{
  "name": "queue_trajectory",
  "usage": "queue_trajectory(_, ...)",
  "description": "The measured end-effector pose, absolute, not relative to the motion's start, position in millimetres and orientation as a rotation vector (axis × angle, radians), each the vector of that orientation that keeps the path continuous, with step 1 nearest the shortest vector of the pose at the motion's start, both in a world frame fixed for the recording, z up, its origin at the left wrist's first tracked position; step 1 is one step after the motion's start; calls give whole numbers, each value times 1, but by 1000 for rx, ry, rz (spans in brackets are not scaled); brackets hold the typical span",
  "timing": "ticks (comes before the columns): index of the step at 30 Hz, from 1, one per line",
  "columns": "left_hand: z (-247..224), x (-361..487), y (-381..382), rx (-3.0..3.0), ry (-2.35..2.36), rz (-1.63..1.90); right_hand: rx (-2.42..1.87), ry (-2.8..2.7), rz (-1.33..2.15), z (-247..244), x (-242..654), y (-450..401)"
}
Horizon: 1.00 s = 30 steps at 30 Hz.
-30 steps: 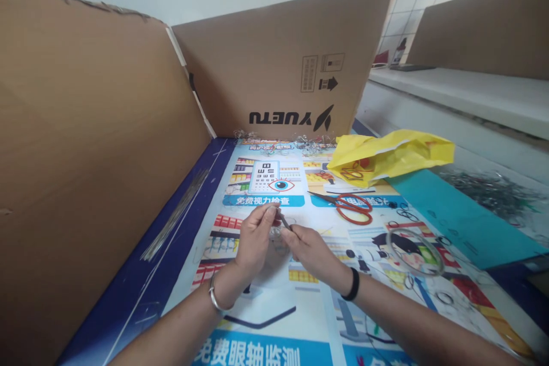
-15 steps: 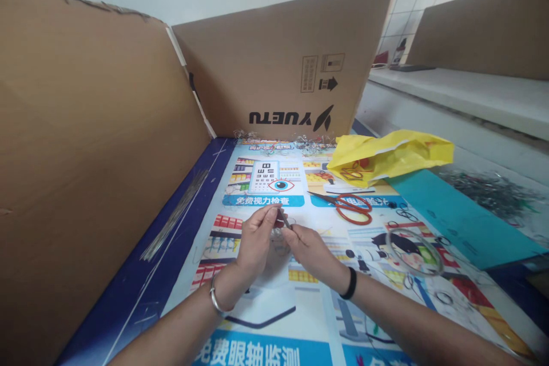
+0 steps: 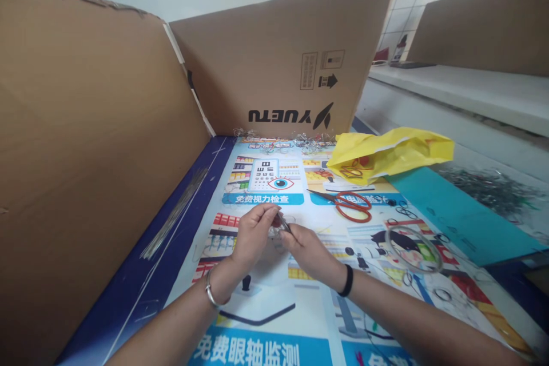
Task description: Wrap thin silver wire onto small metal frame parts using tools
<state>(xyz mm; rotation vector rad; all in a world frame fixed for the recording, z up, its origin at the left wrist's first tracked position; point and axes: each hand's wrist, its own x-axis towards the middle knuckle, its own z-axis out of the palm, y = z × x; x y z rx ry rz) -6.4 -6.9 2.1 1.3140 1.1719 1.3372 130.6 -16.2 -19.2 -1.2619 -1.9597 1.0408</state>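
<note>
Cardboard wall (image 3: 278, 63) well beyond both hands (image 3: 254, 235)

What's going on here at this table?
A person is working with both bare hands over a printed sheet. The right hand grips a thin dark tool, its far end at the fingertips of the left hand. The left fingers are pinched together, but what they hold is too small to make out. Orange-handled scissors lie beyond the right hand, near a yellow bag, and thin strands lie off to the left.
</note>
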Motion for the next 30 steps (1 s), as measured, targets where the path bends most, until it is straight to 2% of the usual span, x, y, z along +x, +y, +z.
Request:
queue_trajectory(10,-2,-10,-6,1323,1153,1339,-1283,-1952,1072,-18,130,-15)
queue_trajectory(24,3,-22,-3,1618,1269,1191,-1302,-2020,1063,-15,130,-15)
queue_trajectory(30,5,-25,3,1572,1237,1108,-1306,-2012,1096,-15,129,-13)
